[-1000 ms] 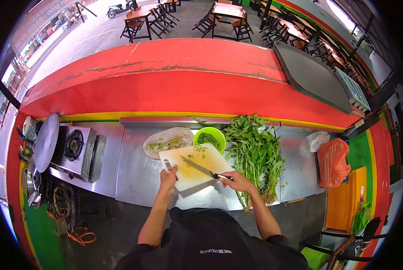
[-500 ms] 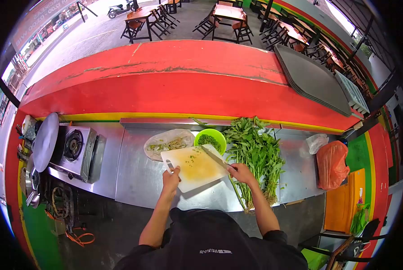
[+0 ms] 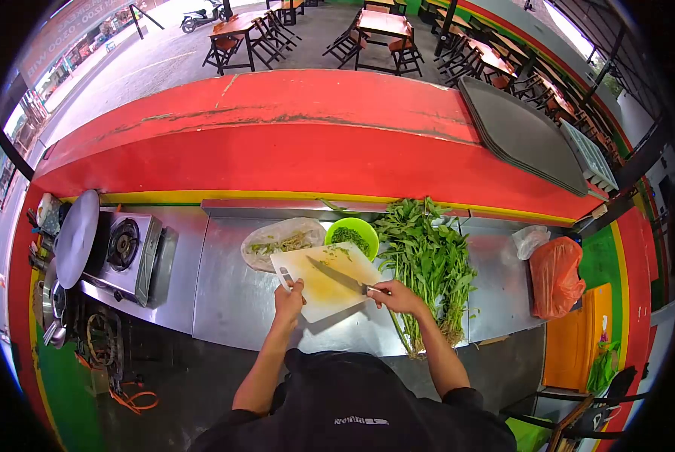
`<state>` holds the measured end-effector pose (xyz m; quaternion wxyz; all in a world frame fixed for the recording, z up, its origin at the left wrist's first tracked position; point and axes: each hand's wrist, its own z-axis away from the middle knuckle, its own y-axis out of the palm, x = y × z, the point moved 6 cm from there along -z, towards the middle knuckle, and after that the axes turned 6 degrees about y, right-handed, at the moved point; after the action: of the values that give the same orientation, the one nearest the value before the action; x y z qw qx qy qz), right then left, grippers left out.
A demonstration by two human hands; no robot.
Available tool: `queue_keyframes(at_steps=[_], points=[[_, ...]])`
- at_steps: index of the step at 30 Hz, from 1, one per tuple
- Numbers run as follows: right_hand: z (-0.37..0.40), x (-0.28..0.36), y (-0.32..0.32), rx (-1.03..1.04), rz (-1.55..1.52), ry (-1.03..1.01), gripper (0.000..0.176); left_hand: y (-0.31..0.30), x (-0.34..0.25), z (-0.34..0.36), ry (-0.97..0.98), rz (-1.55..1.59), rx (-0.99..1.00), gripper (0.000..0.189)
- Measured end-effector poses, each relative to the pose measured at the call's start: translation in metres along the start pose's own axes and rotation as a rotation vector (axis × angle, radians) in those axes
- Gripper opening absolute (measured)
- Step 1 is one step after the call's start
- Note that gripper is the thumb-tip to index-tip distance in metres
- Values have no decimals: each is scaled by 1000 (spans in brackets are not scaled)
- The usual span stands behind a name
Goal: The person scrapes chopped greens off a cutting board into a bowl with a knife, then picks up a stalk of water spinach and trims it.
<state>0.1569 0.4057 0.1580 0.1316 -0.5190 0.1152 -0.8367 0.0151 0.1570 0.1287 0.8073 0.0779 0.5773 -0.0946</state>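
My left hand (image 3: 288, 298) grips a white cutting board (image 3: 325, 301) by its handle end, the board tilted over the steel counter with its far edge by a green bowl (image 3: 369, 235). A few green bits lie on the board's yellow-stained surface. In my right hand (image 3: 398, 297) is a knife (image 3: 336, 276), its blade lying across the board and pointing to the upper left. Chopped greens (image 3: 346, 236) fill part of the bowl. A clear plastic bag (image 3: 258, 258) with plant scraps lies left of the bowl, and a pile of leafy greens (image 3: 428, 256) to the right.
A gas stove (image 3: 123, 245) and a round metal lid (image 3: 78, 238) stand at the left. On the counter's right are a small clear bag (image 3: 531, 241) and an orange plastic bag (image 3: 556, 276). Dark trays (image 3: 526, 135) rest on the red ledge (image 3: 315, 154) beyond the counter.
My right hand has moved left and slightly down, bringing the knife from the board's upper right edge to across its middle. The green bits now sit nearer the bowl.
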Motion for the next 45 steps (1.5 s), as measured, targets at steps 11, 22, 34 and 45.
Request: queue_keyframes(at_steps=[11, 22, 34, 45], points=[[-32, -42, -24, -359, 122, 80, 43, 2, -14, 11, -27, -13, 34, 17], [-17, 0, -2, -28, -5, -26, 38, 0, -13, 11, 3, -21, 27, 13], [-58, -50, -23, -360, 163, 150, 44, -4, -12, 21, 17, -30, 22, 21], [-8, 19, -1, -70, -79, 100, 36, -3, -9, 20, -9, 20, 10, 19]])
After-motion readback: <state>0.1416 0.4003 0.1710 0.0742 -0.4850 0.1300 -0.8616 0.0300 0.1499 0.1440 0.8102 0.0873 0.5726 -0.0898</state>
